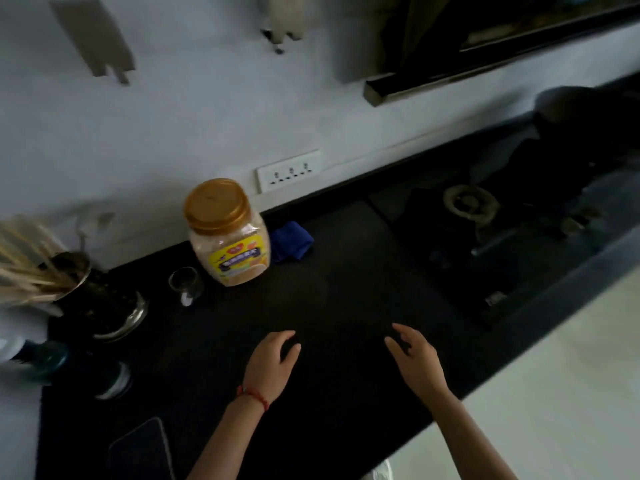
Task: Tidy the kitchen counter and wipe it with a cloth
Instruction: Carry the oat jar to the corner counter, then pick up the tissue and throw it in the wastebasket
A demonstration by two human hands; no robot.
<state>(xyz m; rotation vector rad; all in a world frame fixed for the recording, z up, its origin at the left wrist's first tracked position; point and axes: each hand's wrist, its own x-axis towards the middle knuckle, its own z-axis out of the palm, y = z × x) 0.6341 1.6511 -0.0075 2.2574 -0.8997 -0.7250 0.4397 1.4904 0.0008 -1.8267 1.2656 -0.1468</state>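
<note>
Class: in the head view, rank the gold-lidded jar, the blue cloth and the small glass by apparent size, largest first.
1. gold-lidded jar
2. blue cloth
3. small glass
Cloth and glass look close; the jar partly hides the cloth.

View: single head-worn wide-angle camera.
Facing: forward and down onto black counter [346, 306], wall behind at top.
Tilt: rolled, counter edge runs diagonally.
Nearness: close; left hand [268, 365] and right hand [417, 363] low in frame, stove [485, 244] far right.
Overlap: none, one view only.
</note>
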